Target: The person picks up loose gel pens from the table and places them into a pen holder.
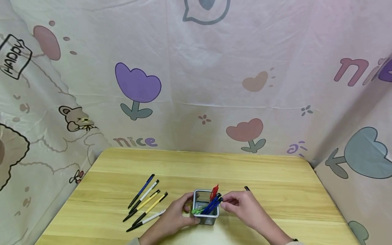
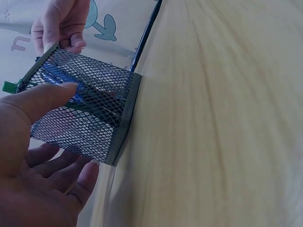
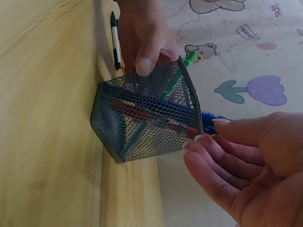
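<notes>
A black wire-mesh pen holder [image 1: 206, 220] stands on the table near its front. My left hand [image 1: 180, 212] grips it from the left, thumb on the near side and fingers around the far side, as the left wrist view [image 2: 52, 137] shows. Inside lean blue pens [image 1: 211, 206], a red pen [image 1: 214, 193] and a green pen [image 1: 197, 211]. At the right rim my right hand [image 1: 242, 206] pinches the top end of a blue pen [image 3: 208, 117] between thumb and fingertips. The pen's lower part is inside the holder, seen through the mesh.
Left of the holder lie several pens: a blue one [image 1: 141, 191], white ones [image 1: 149, 190] and yellow ones [image 1: 150, 209]. A dark pen tip [image 1: 247, 188] shows behind my right hand. Printed cloth [image 1: 196, 129] hangs behind the wooden table [image 1: 275, 170] and on both sides.
</notes>
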A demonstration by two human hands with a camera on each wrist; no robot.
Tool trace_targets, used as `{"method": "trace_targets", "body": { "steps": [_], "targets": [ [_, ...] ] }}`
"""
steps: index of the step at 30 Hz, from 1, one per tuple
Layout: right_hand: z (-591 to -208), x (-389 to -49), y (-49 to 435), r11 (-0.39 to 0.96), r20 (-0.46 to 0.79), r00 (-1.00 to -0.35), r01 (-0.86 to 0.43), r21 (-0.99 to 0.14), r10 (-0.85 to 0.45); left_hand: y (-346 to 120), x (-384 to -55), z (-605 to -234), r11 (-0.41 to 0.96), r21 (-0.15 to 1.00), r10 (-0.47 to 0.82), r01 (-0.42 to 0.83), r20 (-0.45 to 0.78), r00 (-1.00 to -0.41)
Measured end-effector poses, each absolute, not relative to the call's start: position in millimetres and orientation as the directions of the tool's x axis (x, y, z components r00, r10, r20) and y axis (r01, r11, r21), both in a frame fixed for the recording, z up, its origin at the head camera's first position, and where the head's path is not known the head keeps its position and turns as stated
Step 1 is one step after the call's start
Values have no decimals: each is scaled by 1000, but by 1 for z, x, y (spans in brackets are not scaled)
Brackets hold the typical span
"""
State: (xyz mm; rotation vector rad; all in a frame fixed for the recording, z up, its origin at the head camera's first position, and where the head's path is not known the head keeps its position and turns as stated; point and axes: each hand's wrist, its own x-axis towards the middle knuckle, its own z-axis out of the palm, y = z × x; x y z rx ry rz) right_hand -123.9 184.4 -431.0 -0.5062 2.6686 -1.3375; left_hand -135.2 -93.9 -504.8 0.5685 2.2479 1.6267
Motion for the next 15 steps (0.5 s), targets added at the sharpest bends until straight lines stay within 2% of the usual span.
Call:
{"method": "trace_targets", "body": {
  "steps": [4, 8, 11, 15],
  "targets": [
    [-433, -126, 193, 610, 77, -940, -277, -742, -332, -94, -135, -503, 267, 956, 484, 122, -23, -874],
    [-437, -132, 207, 735, 136, -955, -290, -613, -263, -93, -135, -502, 269, 956, 482, 117, -28, -876],
    [-442, -138, 219, 831, 135, -977, -212, -514, -166, -93, -135, -502, 271, 955, 481, 119, -28, -876],
    [-450, -145, 239, 899, 57, -994, -106, -424, -90, -94, -135, -504, 270, 955, 481, 122, -24, -876]
  ]
}}
